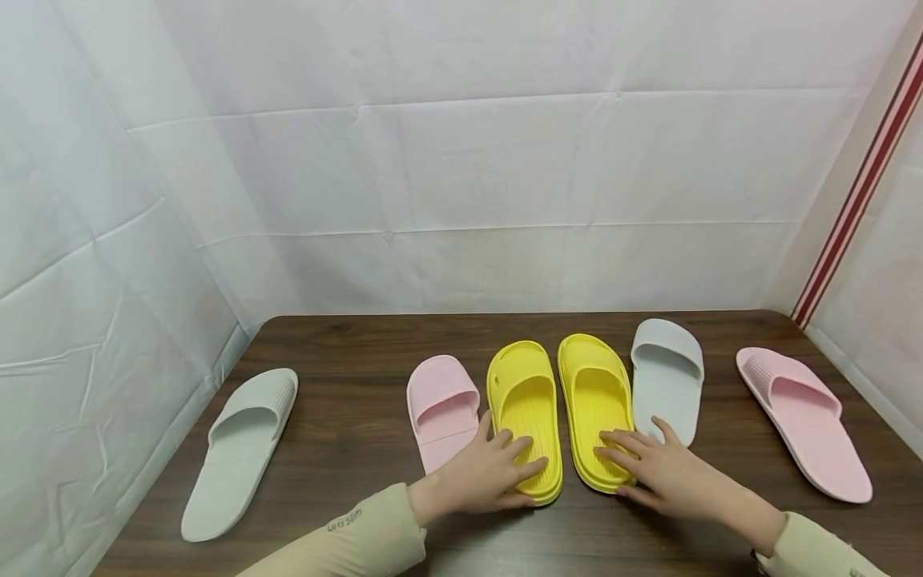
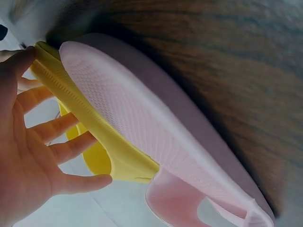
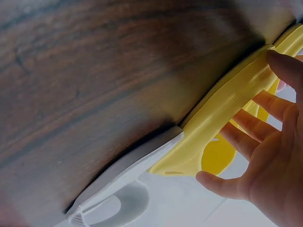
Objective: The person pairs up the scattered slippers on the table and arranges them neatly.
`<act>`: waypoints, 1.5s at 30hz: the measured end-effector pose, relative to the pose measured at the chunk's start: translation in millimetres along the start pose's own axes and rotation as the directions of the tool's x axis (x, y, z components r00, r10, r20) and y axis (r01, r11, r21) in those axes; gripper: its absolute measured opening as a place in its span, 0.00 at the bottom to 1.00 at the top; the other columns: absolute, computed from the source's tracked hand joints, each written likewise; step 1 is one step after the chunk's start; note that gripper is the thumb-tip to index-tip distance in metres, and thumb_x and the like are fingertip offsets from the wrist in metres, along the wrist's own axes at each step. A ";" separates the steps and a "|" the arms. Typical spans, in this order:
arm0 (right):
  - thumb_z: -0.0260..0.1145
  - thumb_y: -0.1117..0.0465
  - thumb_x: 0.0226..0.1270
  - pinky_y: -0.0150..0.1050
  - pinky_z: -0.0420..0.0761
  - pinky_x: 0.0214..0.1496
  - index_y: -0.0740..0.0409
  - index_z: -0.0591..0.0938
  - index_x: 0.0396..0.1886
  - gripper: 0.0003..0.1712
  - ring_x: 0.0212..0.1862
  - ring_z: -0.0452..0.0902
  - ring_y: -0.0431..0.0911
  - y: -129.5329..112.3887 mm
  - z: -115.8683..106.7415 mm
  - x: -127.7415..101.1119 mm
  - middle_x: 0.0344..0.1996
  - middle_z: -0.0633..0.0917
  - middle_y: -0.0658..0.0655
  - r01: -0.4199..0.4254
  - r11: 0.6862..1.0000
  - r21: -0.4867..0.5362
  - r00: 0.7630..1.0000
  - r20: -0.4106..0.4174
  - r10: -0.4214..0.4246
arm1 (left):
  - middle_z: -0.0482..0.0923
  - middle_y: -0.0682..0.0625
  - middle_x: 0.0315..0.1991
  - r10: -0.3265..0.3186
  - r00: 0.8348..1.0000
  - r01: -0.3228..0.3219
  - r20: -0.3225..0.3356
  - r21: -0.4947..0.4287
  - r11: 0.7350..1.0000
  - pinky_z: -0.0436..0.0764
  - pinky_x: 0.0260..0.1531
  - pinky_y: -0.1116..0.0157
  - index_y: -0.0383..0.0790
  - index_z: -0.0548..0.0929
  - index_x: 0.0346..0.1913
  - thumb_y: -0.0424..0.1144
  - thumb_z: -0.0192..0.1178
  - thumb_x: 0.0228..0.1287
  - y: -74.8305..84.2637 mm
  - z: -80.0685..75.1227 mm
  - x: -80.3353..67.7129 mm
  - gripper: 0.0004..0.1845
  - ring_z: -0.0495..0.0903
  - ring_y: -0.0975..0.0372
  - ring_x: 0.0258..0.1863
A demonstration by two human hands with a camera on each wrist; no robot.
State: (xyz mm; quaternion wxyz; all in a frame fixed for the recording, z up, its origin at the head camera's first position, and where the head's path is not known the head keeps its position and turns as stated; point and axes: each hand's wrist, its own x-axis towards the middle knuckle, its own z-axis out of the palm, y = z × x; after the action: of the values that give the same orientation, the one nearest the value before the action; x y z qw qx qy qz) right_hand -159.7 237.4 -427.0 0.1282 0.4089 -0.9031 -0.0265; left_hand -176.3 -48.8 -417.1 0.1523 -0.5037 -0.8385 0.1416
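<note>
Two yellow slippers lie side by side in the head view, heels toward me. My left hand point(image 1: 486, 473) is over the heel half of the left yellow slipper point(image 1: 530, 413), its spread fingers on the footbed and the thumb by the heel. On the right yellow slipper point(image 1: 597, 393), my right hand point(image 1: 663, 473) rests likewise, fingers spread, thumb at the heel edge. The left wrist view shows the thumb against the heel end and a pink slipper point(image 2: 137, 104) close by. In the right wrist view, a white slipper point(image 3: 128, 175) lies past the yellow one.
All slippers lie on a dark wooden table point(image 1: 346, 401). A white slipper point(image 1: 227, 481) sits apart at far left, and a pink slipper point(image 1: 822, 449) at far right. White sheeting point(image 1: 469, 168) hangs behind the table and along its sides.
</note>
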 end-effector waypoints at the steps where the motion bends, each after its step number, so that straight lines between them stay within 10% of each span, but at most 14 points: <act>1: 0.64 0.47 0.53 0.63 0.64 0.49 0.49 0.75 0.53 0.27 0.50 0.75 0.47 0.1 -0.3 0.2 0.53 0.75 0.53 0.001 1.000 0.000 1.000 0.000 -0.001 | 0.73 0.53 0.52 0.001 1.000 -0.001 0.001 -0.003 1.000 0.66 0.50 0.44 0.60 0.71 0.57 0.65 0.43 0.59 -0.2 -0.2 0.1 0.26 0.74 0.59 0.45; 24: 0.60 0.48 0.58 0.65 0.62 0.51 0.49 0.72 0.56 0.26 0.54 0.73 0.50 10.3 3.4 16.8 0.56 0.73 0.56 -0.056 0.998 0.041 0.992 0.114 0.051 | 0.72 0.54 0.49 -0.052 0.994 0.058 0.100 -0.053 0.997 0.68 0.49 0.44 0.59 0.71 0.57 0.61 0.48 0.59 -11.6 -2.6 21.8 0.24 0.75 0.60 0.42; 45: 0.60 0.51 0.58 0.66 0.58 0.54 0.53 0.72 0.56 0.26 0.57 0.70 0.54 35.9 2.9 41.8 0.58 0.72 0.59 -0.167 0.982 0.083 0.964 0.222 0.145 | 0.68 0.53 0.57 -0.136 0.956 0.176 0.261 -0.140 0.974 0.63 0.53 0.40 0.59 0.67 0.61 0.58 0.49 0.60 -34.2 5.1 54.3 0.25 0.71 0.57 0.55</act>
State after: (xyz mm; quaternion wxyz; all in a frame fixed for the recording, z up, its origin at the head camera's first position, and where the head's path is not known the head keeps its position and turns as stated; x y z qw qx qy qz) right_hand -213.2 229.9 -415.5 0.0105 0.3371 -0.9413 -0.0148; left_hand -229.9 -16.5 -402.3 0.0149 -0.4245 -0.8969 0.1229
